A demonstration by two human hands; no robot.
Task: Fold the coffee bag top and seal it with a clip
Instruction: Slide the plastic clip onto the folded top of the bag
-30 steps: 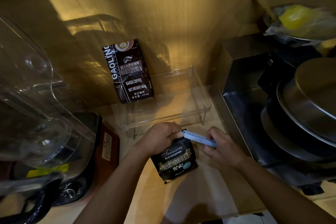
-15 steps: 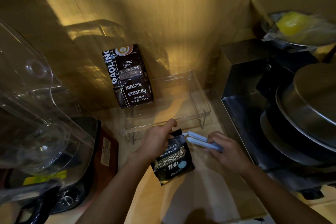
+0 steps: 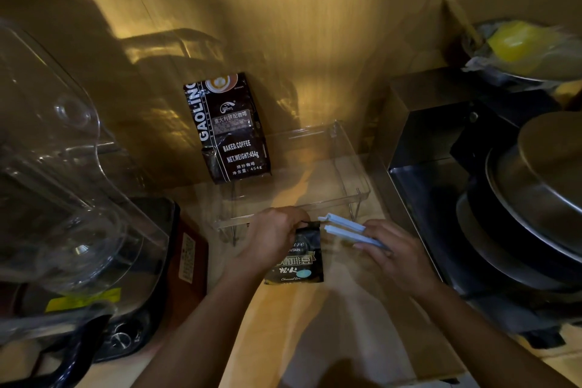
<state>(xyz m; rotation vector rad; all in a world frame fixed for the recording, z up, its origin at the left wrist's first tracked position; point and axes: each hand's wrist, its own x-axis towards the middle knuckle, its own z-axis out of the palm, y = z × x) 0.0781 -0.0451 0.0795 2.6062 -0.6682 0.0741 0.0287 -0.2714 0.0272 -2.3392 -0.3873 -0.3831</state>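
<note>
A small black coffee bag stands on the wooden counter just in front of me. My left hand grips its top left part and covers much of the upper label. A light blue bag clip is held in my right hand, to the right of the bag's top. The clip's two arms are spread apart, their free ends pointing left toward the bag's top corner. The clip is not around the bag.
A larger black coffee bag leans against the back wall on a clear acrylic rack. A clear blender jug fills the left side. Steel pots and a lid crowd the right.
The clip was lying closed across the bag's top; it has come off to the right and its arms have opened. My left hand has regripped the bag's top.
</note>
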